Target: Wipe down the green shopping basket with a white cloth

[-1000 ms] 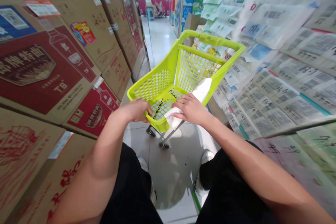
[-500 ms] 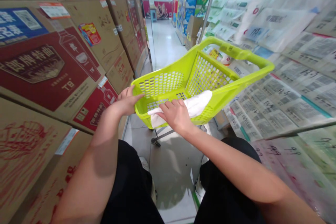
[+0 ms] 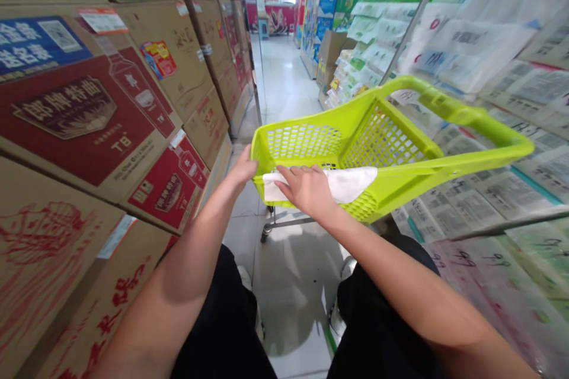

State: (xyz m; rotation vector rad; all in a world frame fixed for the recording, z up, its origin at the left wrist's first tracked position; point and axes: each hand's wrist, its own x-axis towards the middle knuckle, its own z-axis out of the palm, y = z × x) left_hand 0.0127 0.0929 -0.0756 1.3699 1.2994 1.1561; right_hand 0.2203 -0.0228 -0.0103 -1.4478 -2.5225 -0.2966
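A lime-green plastic shopping cart [image 3: 311, 142] stands in the aisle in front of me, its handle [image 3: 466, 115] swung out to the right. A white cloth [image 3: 351, 183] lies over the cart's near rim. My right hand [image 3: 306, 189] presses flat on the cloth with fingers stretched out. My left hand [image 3: 243, 169] rests against the cart's left corner; its fingers are mostly hidden behind the rim.
Stacked cardboard cartons [image 3: 102, 112] with red labels wall the left side. Shelves of packaged paper goods [image 3: 489, 71] line the right. The tiled aisle floor [image 3: 284, 83] runs ahead toward more displays. My feet in white shoes [image 3: 242, 278] show below.
The cart has swung round so its handle points further right and its corner sits nearer the cartons. My right hand slid along the rim with the cloth; my left hand followed the corner.
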